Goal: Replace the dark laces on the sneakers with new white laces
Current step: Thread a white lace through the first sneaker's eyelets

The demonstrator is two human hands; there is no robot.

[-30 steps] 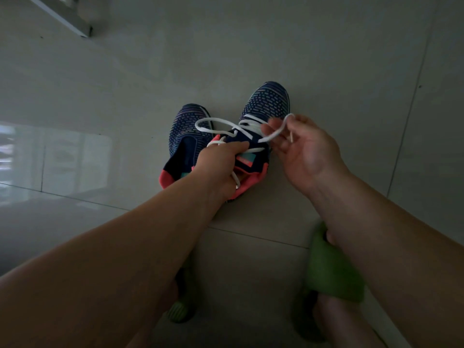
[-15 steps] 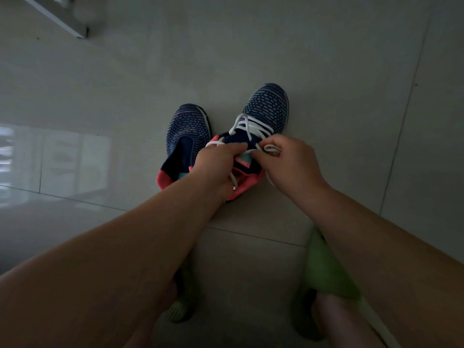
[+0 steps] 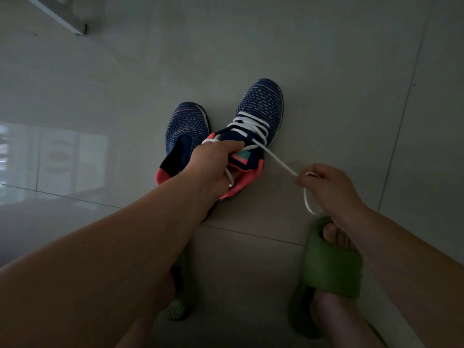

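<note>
Two navy knit sneakers with coral heels stand side by side on the tiled floor. The right sneaker point(image 3: 261, 106) carries a white lace point(image 3: 275, 156) crossed through its eyelets. The left sneaker point(image 3: 185, 126) shows no lace. My left hand point(image 3: 213, 164) grips the right sneaker's collar and tongue, with one white lace end hanging by its palm. My right hand point(image 3: 329, 187) pinches the other lace end, drawn taut away from the shoe toward the lower right, with a slack loop dangling below the fingers.
My feet wear green slippers: one point(image 3: 331, 264) just below my right hand, the other point(image 3: 177, 307) under my left forearm. A pale metal bar point(image 3: 62, 15) lies at the top left. Glossy floor tiles point(image 3: 326, 59) surround the shoes.
My right hand has left the shoe's tongue and pulled the white lace end out to the lower right, tightening it. My left hand has stayed on the shoe's collar.
</note>
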